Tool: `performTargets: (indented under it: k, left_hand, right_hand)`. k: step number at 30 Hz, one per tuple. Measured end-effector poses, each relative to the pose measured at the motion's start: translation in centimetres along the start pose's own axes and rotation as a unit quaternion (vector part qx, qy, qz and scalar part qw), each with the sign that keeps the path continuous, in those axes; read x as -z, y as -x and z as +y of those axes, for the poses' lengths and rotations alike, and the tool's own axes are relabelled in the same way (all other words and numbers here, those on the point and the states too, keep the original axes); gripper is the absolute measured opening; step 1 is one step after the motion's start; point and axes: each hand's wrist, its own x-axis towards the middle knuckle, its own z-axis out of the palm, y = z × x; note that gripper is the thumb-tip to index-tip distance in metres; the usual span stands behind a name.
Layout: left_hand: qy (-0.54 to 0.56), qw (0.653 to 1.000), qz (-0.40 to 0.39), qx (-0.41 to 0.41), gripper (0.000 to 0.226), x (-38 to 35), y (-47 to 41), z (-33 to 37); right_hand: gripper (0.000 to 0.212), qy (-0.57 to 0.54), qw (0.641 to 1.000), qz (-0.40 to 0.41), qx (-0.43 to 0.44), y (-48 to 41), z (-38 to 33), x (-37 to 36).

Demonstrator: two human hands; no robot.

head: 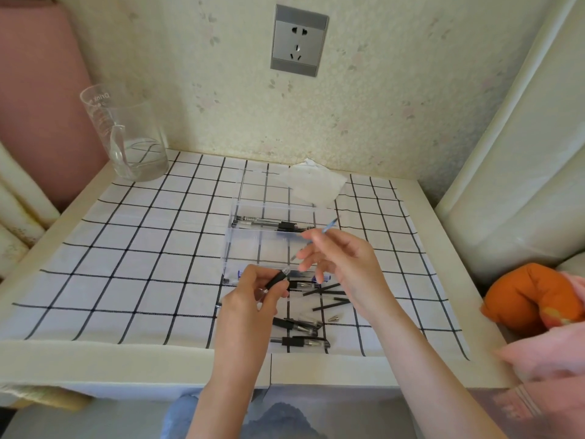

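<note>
My left hand (253,296) grips a clear pen barrel with a black rubber grip (276,279), its open end tilted up and to the right. My right hand (342,258) pinches a thin blue pen refill (329,224) that points up and to the right, above the barrel. Behind both hands stands a clear plastic box (240,229) with assembled black pens (266,222) lying in its far part. On the checked cloth (142,248) below my hands lie loose black refills (329,299), a small metal pen tip (334,318) and further pens (300,342).
A glass pitcher (126,134) with a little water stands at the back left corner. A white tissue (311,182) lies behind the box. A wall socket (299,41) is above. An orange and pink soft thing (531,296) lies off the table's right edge.
</note>
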Motion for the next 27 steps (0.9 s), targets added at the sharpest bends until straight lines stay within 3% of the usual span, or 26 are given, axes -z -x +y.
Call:
performTargets:
  k: [6, 15, 27]
  left_hand:
    - [-0.009, 1.0, 0.002, -0.007, 0.011, -0.1, 0.0, -0.1]
    - [-0.012, 1.0, -0.004, -0.009, 0.011, -0.2, 0.0, -0.1]
    - [-0.005, 1.0, -0.001, -0.013, 0.011, -0.2, 0.0, -0.1]
  right_hand:
    - [0.028, -0.047, 0.994, 0.1, 0.013, 0.3, 0.3, -0.5]
    - [0.032, -0.085, 0.986, 0.143, -0.001, 0.6, 0.1, -1.0]
    - [0.032, -0.093, 0.987, 0.13, -0.007, 0.6, 0.4, -0.8]
